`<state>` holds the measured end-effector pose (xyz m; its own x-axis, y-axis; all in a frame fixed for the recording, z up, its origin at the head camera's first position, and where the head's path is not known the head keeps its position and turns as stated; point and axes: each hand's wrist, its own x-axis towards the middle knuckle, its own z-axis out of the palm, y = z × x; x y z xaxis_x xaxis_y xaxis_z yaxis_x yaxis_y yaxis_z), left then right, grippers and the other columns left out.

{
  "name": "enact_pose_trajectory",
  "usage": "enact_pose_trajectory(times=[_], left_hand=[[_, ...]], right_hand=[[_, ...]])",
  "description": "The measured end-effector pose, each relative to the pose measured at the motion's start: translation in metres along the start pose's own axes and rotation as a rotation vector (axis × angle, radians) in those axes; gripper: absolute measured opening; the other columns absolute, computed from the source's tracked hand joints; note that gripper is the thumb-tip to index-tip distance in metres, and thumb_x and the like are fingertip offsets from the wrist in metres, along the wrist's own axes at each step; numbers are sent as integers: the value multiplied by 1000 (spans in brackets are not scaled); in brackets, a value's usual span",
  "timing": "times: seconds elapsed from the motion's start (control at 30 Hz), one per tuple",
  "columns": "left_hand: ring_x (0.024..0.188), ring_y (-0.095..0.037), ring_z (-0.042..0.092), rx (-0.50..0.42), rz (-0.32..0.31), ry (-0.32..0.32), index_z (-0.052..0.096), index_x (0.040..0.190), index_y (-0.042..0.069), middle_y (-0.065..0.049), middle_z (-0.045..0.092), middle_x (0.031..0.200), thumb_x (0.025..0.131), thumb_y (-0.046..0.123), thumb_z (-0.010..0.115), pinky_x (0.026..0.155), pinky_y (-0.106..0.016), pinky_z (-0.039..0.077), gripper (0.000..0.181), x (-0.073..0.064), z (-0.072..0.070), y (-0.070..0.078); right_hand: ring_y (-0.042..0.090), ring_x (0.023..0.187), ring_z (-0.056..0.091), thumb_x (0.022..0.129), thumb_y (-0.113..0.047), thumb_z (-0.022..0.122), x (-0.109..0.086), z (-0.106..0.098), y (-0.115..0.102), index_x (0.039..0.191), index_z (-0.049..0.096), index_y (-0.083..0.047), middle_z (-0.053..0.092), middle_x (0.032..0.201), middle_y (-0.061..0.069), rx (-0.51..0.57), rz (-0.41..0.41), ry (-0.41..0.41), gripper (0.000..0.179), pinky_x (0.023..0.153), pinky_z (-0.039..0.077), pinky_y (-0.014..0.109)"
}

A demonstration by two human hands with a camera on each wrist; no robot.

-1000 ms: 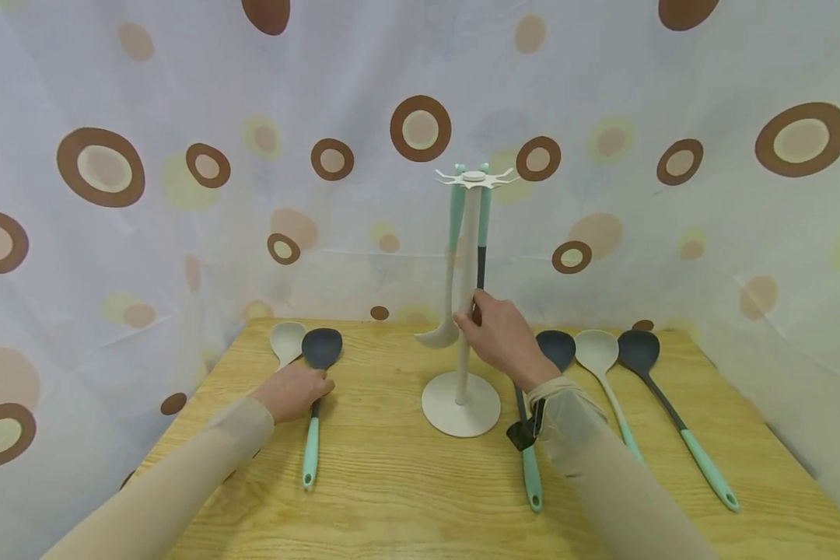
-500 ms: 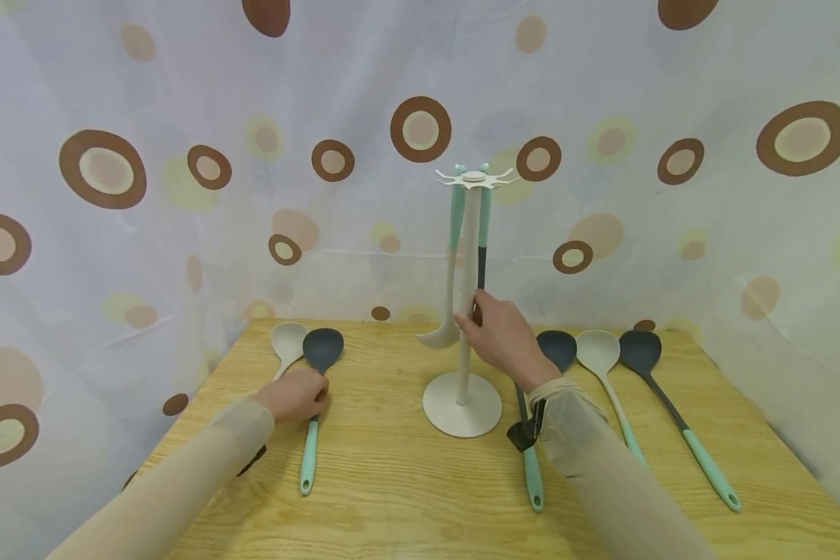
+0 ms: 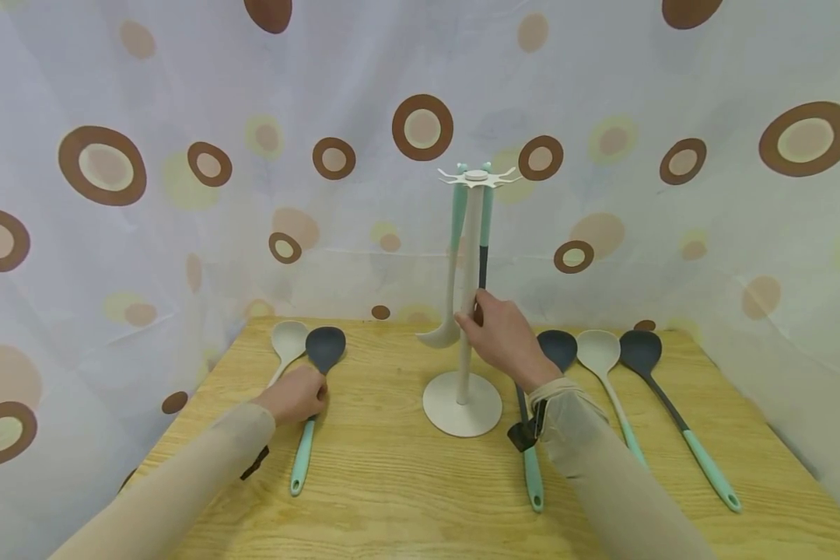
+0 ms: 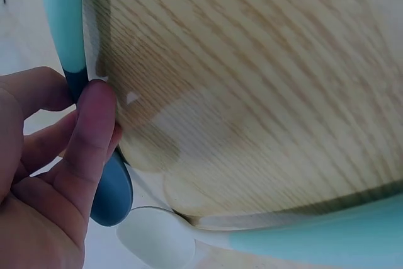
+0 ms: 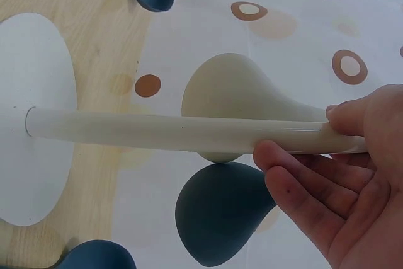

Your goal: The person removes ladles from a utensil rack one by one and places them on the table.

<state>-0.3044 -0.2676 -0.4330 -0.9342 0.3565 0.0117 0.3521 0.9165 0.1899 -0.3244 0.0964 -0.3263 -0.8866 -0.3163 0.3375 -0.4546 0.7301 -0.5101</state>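
My left hand (image 3: 295, 395) pinches the shaft of a dark cooking spoon (image 3: 326, 347) with a mint handle. In the left wrist view its bowl (image 4: 113, 190) shows below my fingers. Just left of it is a white spoon (image 3: 289, 340), partly covered by my hand and sleeve. With thumb and fingers, my right hand (image 3: 500, 334) grips the pole (image 5: 138, 129) of a white utensil stand (image 3: 462, 404). From the stand's hooks hang a white ladle (image 3: 439, 334) and a dark-headed utensil (image 3: 486, 225), whose bowl (image 5: 223, 212) shows in the right wrist view.
Right of the stand lie a dark spoon (image 3: 557, 348), a white spoon (image 3: 597, 350) and another dark spoon (image 3: 640, 350), all mint-handled. My right forearm passes over the nearest ones. Behind the wooden table (image 3: 385, 482) hangs a patterned curtain (image 3: 364, 78).
My left fingers have curled in around the dark spoon's shaft. The spoon has turned slightly, its handle end swinging left and its bowl edging right. My right hand stays on the pole.
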Motion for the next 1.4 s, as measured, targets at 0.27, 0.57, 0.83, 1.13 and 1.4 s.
enact_pose_trajectory(times=[0.27,0.57,0.83,1.13,1.4], left_hand=[[48,-8,25,-13,-7,8,40,54,20,9,27,50,79,-3,60,49,-24,25,39,0,-2,1],[58,-13,38,60,14,14,59,64,13,4,50,61,81,-3,62,57,-28,34,23,4,-3,-5],[59,-13,35,36,-13,-51,56,69,11,2,46,63,85,-1,62,57,-28,32,21,0,-11,3],[69,-16,50,26,-60,-88,68,89,4,-7,66,84,87,-3,62,66,-32,44,9,-2,-10,-3],[66,-14,49,23,-66,-93,68,90,4,-6,65,82,90,-2,63,62,-31,42,8,-4,-11,-4]], right_hand=[[20,64,56,103,-35,56,0,1,1,103,56,-10,58,75,7,8,-4,8,25,58,45,33],[21,63,54,103,-35,56,0,0,1,103,55,-10,57,74,7,9,-7,14,25,58,44,33],[20,64,56,103,-36,56,0,2,3,103,56,-10,59,75,6,0,-13,17,26,59,45,33],[20,61,53,103,-35,56,1,3,4,102,55,-11,57,73,6,2,-17,18,25,56,44,32],[20,60,53,103,-36,56,0,2,4,100,54,-11,56,72,6,4,-8,18,25,56,44,32]])
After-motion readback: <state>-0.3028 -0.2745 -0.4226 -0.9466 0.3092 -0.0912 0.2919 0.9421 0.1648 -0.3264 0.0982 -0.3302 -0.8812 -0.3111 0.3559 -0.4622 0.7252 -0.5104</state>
